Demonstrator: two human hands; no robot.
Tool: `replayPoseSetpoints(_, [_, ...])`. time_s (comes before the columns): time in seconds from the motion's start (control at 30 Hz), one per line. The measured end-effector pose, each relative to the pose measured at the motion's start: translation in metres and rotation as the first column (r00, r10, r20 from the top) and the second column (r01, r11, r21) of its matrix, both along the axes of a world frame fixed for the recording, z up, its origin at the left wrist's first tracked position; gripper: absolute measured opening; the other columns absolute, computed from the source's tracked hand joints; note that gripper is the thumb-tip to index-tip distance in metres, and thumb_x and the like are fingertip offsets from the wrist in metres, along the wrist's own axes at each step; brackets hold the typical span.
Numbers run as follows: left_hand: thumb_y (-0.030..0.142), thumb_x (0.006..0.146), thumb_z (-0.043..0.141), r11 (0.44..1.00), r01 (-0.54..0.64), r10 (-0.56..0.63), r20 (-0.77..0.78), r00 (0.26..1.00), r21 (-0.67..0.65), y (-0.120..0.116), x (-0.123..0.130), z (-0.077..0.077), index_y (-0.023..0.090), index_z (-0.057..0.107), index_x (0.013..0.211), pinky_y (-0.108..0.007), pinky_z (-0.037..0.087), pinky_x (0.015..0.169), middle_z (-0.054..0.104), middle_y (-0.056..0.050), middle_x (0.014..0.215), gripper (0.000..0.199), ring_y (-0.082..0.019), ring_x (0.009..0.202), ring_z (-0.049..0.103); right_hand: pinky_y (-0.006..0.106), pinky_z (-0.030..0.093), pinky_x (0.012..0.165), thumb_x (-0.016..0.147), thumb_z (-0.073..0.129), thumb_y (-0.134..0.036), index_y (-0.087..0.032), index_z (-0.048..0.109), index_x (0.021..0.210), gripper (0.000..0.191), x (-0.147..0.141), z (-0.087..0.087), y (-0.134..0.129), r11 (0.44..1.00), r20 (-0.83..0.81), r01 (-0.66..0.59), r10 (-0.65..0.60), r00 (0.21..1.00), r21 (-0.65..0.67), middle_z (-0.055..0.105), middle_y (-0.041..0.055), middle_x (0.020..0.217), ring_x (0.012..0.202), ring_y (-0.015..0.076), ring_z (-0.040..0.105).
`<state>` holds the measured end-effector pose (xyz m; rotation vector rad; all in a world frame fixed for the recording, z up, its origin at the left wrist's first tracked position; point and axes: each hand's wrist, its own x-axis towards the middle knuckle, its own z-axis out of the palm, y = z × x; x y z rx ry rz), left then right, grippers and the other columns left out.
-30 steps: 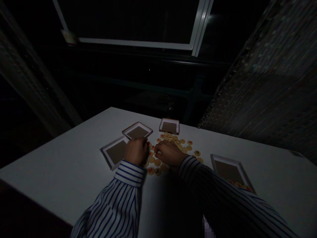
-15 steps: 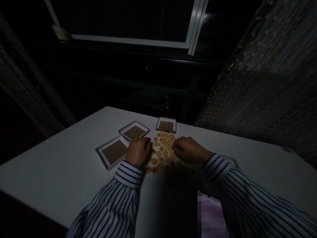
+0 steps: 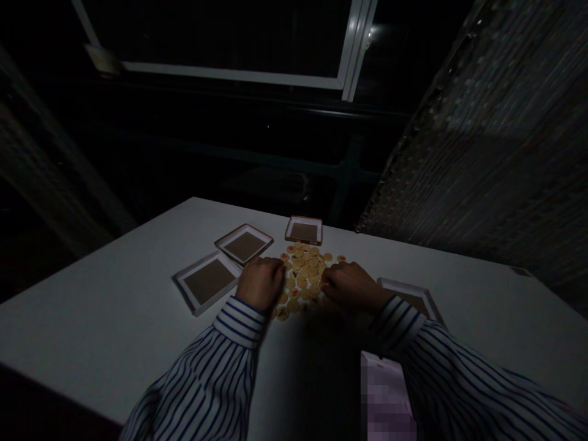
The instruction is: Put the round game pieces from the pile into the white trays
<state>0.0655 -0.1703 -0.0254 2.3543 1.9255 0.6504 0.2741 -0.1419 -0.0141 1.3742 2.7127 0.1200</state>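
Your right hand [image 3: 350,285] has moved rightward, away from your left hand [image 3: 260,284], since a second ago. Both are curled — I can't tell whether either holds anything. The round pieces [image 3: 302,282] lie between them — on the white table [image 3: 114,294].

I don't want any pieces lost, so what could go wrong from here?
Some discs overlap, so they may slide apart if pushed. The left hand is close to the nearer left tray and might nudge it. In this dim light, discs near the right hand lie in shadow and could be overlooked.
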Motion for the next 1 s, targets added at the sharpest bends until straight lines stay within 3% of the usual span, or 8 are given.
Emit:
replayPoseSetpoints(0.8, [0.028,0.083,0.033,1.0,0.005,-0.005,-0.013,1.0,0.015,0.001,0.0,-0.004,0.019,0.064,0.085,-0.029,0.04,0.077,0.066,-0.006,0.087,0.032,-0.018,0.084,0.057,0.027,0.034,0.073,0.083,0.038,-0.027,-0.018,0.059,0.086,0.023,0.005,-0.001,-0.006,1.0,-0.051,-0.007,0.006,0.999,-0.026,0.061,0.0076,0.091,0.088,0.0177,0.053])
replayPoseSetpoints(1.0, [0.028,0.082,0.036,0.999,0.038,-0.038,0.037,0.999,0.0,0.0,0.001,-0.004,0.018,0.063,0.095,-0.03,0.039,0.083,0.066,-0.005,0.095,0.032,-0.019,0.089,0.055,0.028,0.032,0.07,0.082,0.044,-0.026,-0.02,0.06,0.085,0.018,0.01,0.005,-0.02,0.99,-0.061,-0.127,0.123,0.99,-0.064,0.062,0.0051,0.09,0.086,0.0172,0.052])
